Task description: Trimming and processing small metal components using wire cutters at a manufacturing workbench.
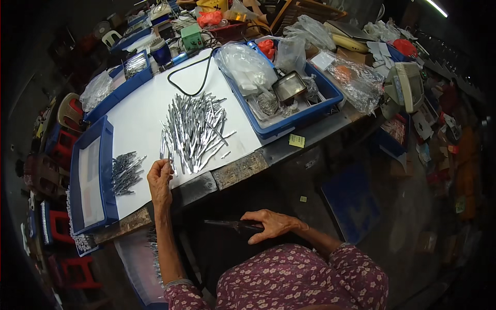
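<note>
A large pile of thin silvery metal strips lies on the white sheet over the workbench. At its near left edge is my left hand, the fingers pinched together beside a few loose strips. Whether a strip is between those fingertips I cannot make out. Lower and to the right, off the bench edge and in front of my body, my right hand curls around a dark slim tool pointing left; its kind is unclear against the dark background. A smaller, darker pile of strips sits left of my left hand.
A blue tray borders the sheet at left. At right, another blue tray holds plastic bags and a framed magnifier. A black cord loop lies behind the pile. The worn bench edge runs in front.
</note>
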Action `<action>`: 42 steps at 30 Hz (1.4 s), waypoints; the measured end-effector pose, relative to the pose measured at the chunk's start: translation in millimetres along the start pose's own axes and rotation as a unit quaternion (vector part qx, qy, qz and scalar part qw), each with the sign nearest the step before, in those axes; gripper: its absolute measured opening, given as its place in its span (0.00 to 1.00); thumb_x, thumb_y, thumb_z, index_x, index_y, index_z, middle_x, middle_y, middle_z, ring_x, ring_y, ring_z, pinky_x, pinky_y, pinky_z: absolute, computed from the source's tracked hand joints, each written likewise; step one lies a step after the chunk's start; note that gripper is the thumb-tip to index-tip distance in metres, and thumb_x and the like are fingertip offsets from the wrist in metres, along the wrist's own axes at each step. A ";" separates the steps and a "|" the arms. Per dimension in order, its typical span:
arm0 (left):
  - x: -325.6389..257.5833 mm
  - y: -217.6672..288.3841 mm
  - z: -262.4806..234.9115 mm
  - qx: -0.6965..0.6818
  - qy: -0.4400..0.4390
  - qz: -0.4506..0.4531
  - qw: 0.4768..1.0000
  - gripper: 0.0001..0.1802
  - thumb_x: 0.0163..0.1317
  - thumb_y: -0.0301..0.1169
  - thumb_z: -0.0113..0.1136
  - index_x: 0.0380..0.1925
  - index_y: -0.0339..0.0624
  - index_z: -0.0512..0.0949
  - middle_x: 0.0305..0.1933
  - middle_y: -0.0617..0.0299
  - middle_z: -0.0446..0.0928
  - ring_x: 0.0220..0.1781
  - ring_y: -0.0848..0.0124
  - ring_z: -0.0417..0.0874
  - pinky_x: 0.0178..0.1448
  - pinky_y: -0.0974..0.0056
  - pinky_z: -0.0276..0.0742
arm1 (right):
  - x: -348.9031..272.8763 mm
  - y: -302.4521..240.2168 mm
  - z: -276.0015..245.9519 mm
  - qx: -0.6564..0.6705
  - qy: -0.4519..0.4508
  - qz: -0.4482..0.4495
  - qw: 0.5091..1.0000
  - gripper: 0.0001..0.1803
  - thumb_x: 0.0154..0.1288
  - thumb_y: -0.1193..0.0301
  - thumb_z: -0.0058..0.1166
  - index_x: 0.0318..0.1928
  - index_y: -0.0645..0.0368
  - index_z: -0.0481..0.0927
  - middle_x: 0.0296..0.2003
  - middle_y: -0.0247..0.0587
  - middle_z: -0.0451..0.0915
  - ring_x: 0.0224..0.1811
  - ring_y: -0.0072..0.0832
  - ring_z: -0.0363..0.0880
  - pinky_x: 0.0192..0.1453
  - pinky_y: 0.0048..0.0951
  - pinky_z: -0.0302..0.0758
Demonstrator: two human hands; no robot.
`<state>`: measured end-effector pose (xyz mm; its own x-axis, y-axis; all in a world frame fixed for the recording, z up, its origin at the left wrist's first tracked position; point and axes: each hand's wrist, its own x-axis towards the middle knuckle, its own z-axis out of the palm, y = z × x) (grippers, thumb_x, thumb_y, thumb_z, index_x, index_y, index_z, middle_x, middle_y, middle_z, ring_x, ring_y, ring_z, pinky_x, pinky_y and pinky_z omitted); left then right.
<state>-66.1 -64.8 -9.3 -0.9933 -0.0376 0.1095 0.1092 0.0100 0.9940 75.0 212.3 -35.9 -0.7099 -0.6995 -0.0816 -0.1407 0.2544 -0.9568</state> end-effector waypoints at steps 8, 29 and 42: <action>-8.4 15.1 21.1 -0.039 -0.032 0.012 0.999 0.08 0.62 0.31 0.52 0.32 0.37 0.72 0.24 0.68 0.70 0.20 0.83 0.65 0.23 0.77 0.57 | 2.8 -3.7 -8.6 0.041 0.039 -0.015 0.998 0.32 0.47 0.54 0.63 0.46 0.64 0.71 0.30 0.36 0.70 0.31 0.23 0.69 0.33 0.27 0.67; -37.0 36.1 68.5 -0.140 -0.084 -0.013 0.987 0.07 0.60 0.29 0.54 0.35 0.36 0.71 0.24 0.65 0.70 0.23 0.79 0.68 0.26 0.77 0.60 | 8.9 -33.1 -36.3 0.035 0.121 -0.084 0.988 0.29 0.48 0.57 0.61 0.45 0.64 0.70 0.26 0.37 0.67 0.27 0.25 0.67 0.31 0.28 0.65; -102.7 14.3 114.3 -0.186 -0.370 -0.239 0.878 0.05 0.60 0.28 0.52 0.34 0.39 0.71 0.27 0.66 0.70 0.27 0.81 0.67 0.30 0.76 0.62 | 13.5 -39.9 10.5 0.098 -0.097 -0.175 0.975 0.33 0.47 0.53 0.61 0.46 0.64 0.68 0.23 0.37 0.69 0.24 0.25 0.68 0.26 0.28 0.63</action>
<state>33.1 53.4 -7.0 -0.6668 0.7128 -0.2175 -0.4583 -0.1620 0.8739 78.3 185.6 -1.8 -0.4962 -0.8383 0.2259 -0.2033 -0.1408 -0.9689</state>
